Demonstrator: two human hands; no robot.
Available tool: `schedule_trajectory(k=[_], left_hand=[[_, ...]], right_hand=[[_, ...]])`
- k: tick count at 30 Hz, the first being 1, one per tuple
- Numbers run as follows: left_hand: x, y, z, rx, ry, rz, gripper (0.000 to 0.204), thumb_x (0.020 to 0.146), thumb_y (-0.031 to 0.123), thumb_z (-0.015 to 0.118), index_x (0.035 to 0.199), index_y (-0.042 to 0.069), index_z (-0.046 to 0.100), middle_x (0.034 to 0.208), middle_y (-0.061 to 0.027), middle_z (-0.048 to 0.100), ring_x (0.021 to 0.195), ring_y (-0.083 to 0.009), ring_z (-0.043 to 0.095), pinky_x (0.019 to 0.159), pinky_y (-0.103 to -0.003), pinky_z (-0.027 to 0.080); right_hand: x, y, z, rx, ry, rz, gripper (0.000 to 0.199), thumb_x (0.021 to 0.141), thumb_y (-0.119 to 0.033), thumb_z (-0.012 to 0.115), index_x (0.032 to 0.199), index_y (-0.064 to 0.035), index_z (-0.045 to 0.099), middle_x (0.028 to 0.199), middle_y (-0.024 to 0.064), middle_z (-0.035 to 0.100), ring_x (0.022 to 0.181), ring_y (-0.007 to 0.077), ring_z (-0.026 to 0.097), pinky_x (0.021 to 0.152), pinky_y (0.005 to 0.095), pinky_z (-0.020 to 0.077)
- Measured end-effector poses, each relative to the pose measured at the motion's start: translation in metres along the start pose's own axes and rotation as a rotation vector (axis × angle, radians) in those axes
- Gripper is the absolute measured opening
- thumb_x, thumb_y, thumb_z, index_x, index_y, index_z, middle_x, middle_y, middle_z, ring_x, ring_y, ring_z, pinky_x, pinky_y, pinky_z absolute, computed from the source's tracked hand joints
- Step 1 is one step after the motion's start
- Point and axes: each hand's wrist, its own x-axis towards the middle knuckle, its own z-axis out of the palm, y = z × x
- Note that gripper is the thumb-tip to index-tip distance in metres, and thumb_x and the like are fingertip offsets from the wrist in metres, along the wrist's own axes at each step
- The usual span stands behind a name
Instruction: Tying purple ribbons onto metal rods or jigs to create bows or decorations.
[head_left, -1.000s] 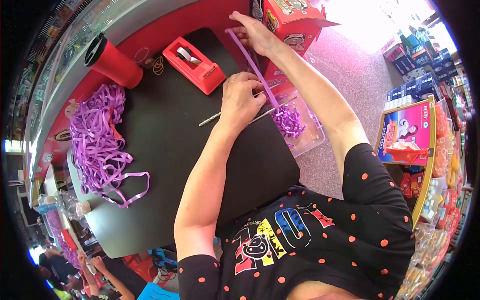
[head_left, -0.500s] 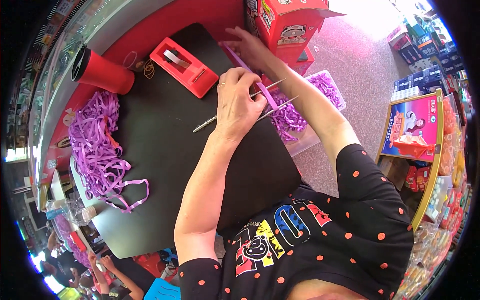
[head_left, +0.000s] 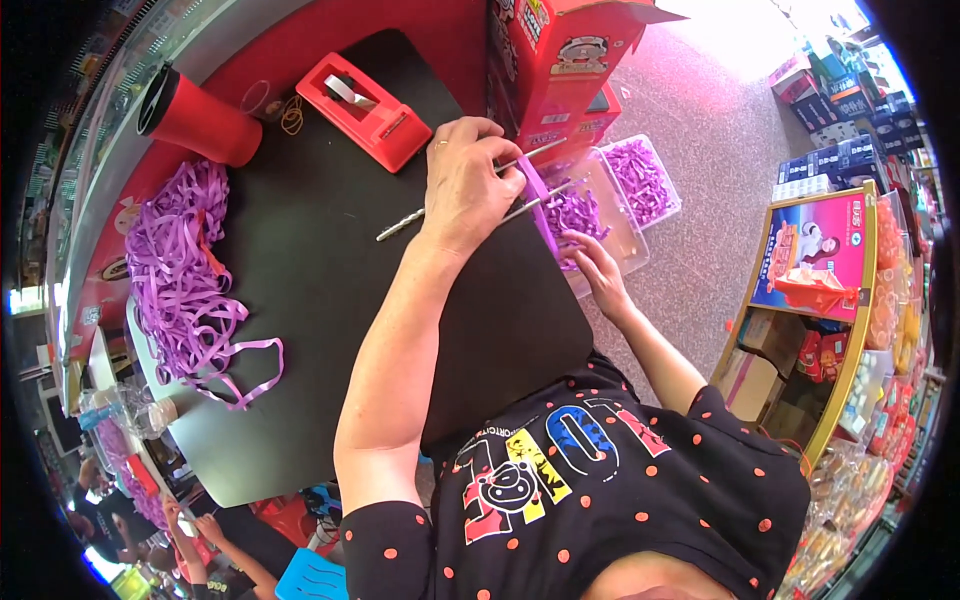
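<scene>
Your purple ribbon (head_left: 535,182), at one o'clock, now crosses the metal rods (head_left: 402,223) clamped in your left hand (head_left: 465,185). Your right hand (head_left: 597,272) has swung from twelve o'clock toward three, apparently winding; its pinch is unclear. Black table (head_left: 330,260): tape dispenser (head_left: 395,140), eleven; ribbon heap (head_left: 185,270), nine. Beyond, poster panel (head_left: 800,240), three.

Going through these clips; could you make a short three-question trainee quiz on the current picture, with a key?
1. Which hand holds the thin metal rods?
2. True or false: the right hand holds the red tape dispenser.
3. Where is the big loose pile of purple ribbon?
A) On the floor
B) On the black table
C) Inside the red cup

Key: 1. The left hand. 2. False; the dispenser sits on the table. 3. B.
</scene>
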Motion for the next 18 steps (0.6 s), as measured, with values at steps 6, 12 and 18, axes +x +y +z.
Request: schedule_trajectory(k=[6,12,18], left_hand=[[0.001,-0.002,0.001,0.011,-0.009,0.007,0.015,0.065,0.009,0.070,0.080,0.008,0.072,0.102,-0.0065,0.061,0.107,-0.0282,0.050,0.093,-0.039,0.040],[0.000,-0.002,0.003,0.010,-0.026,0.008,0.016,0.065,0.009,0.070,0.081,0.008,0.073,0.102,-0.0065,0.061,0.106,-0.0279,0.050,0.093,-0.039,0.040],[0.000,-0.003,0.001,0.007,-0.026,0.014,0.016,0.065,0.009,0.070,0.081,0.007,0.073,0.101,-0.0069,0.061,0.106,-0.0280,0.051,0.093,-0.039,0.040]], right_hand=[[-0.055,-0.058,0.002,-0.072,0.055,-0.004,0.036,0.095,-0.011,0.048,0.130,-0.0015,0.047,0.104,0.0058,0.059,0.101,0.0117,0.055,0.093,0.0266,0.0393],[-0.077,-0.093,0.004,-0.005,0.057,-0.004,0.036,0.091,-0.005,0.047,0.127,0.0001,0.049,0.104,0.0081,0.059,0.100,0.0139,0.055,0.093,0.0281,0.0391],[-0.078,-0.135,0.000,-0.497,0.048,-0.441,0.040,0.086,-0.016,0.054,0.120,0.0048,0.052,0.098,0.0132,0.062,0.094,0.0195,0.054,0.089,0.0346,0.0399]])
